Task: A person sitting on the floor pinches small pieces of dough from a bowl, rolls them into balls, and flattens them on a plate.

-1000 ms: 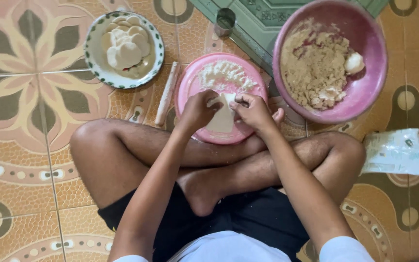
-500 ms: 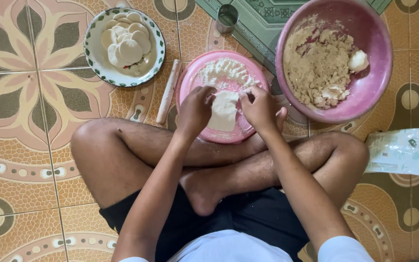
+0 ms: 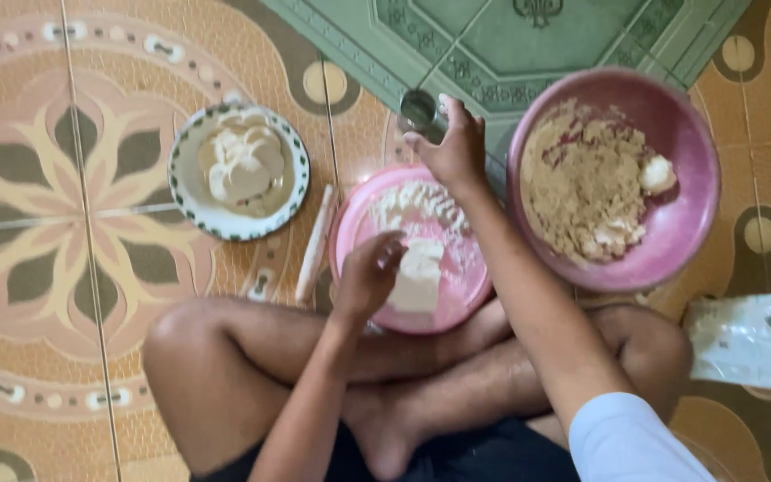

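Plate (image 3: 191,192): stood well to the left of the left hand on the patterned floor tiles, white with a green dotted rim, holding a heap of pale folded dough pieces (image 3: 243,163).
Rolling pin (image 3: 314,246): a thin pale stick that lay on the floor just left of the left hand, between the plate and the pink tray.
Left hand (image 3: 369,277): rested on the pink tray with fingers curled, its fingertips pressed on the flat piece of dough; it pinned the dough rather than gripped it.
Dough (image 3: 417,278): a pale flattened sheet that lay on the pink tray, just right of the left hand's fingers and touching them.
Pink tray (image 3: 350,230): round, dusted with white flour (image 3: 417,203) beyond the left hand.
Right hand (image 3: 453,145): reached forward past the tray, fingers closed around the metal cup.
Metal cup (image 3: 418,112): small and round, held at the right hand's fingertips.
Pink bowl (image 3: 691,147): stood just right of the right forearm, filled with brown crumbly filling (image 3: 577,192).
Bag (image 3: 747,341): white plastic, lay far right beside the knee.
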